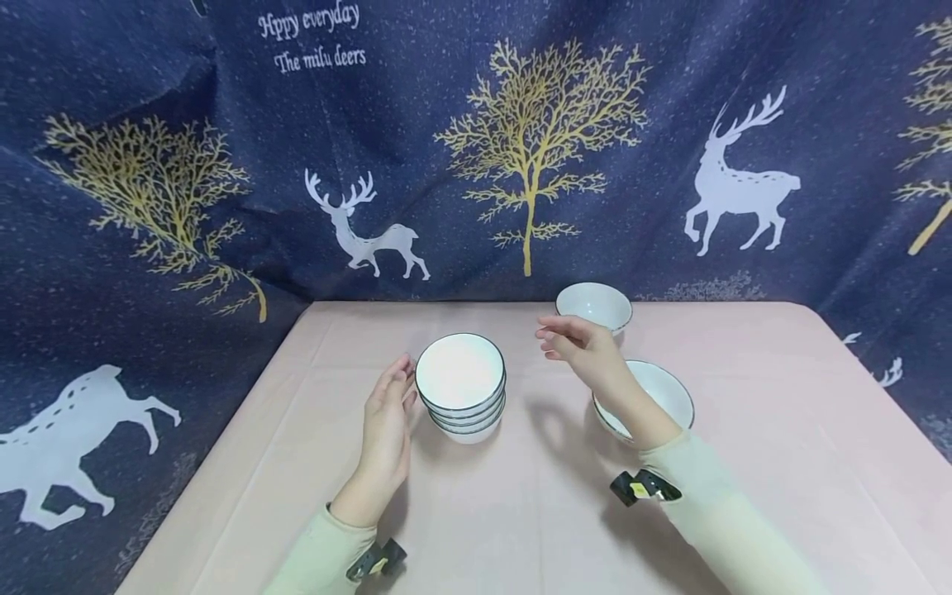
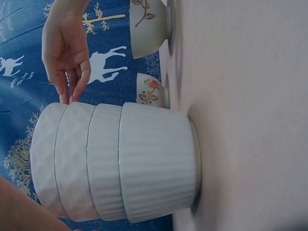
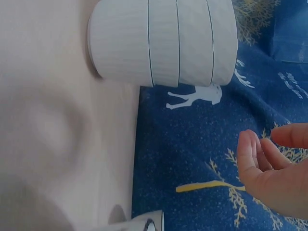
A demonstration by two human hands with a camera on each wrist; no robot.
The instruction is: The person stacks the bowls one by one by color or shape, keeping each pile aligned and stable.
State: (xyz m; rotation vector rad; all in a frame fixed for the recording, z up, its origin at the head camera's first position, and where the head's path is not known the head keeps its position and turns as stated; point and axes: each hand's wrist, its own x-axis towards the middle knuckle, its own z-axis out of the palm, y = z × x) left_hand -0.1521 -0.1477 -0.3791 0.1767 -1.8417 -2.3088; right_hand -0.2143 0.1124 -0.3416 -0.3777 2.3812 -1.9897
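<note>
on the pink surface point(image 1: 535, 537), upright stack of bowls point(image 1: 461, 388), just right of the nearer left hand point(image 1: 385, 421), fingers relaxed, contact uncertain; left of and apart from the right hand point(image 1: 591, 351), fingers loosely bent, empty.

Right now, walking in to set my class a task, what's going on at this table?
A person is handling bowls at a table. Four bowls stand in one stack. The left hand is beside the stack; whether it touches is hard to tell. The right hand hangs in the air, holding nothing. Two more bowls stand separately on the right: a far bowl and a nearer bowl, partly hidden by the right arm.
</note>
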